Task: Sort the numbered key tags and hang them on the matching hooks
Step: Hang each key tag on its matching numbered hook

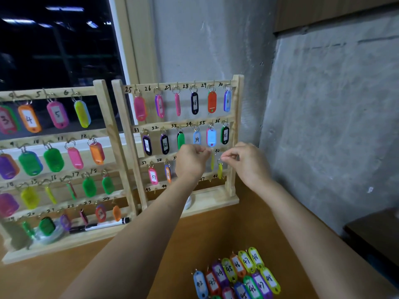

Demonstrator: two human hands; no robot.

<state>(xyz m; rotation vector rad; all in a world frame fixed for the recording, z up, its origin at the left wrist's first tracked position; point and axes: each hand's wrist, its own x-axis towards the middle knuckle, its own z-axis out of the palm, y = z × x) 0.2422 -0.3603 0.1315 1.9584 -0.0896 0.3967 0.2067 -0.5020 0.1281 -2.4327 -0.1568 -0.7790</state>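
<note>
Hands up at the third row of the pale wooden hook rack [234,126]: my right hand [245,161] pinches the metal ring [219,161] of a yellow plastic key tag [220,171] below the handwritten number 42 [217,151]. My left hand [191,161] is curled alongside, and I cannot tell what it holds. If the ring misses the tiny hook, the tag would likely drop.

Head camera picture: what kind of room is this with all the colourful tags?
Probably a plain workroom or storeroom at night. The wall is bare concrete, the window is dark and reflects ceiling lights, and numbered wooden racks of key tags stand on a wooden table.
</note>
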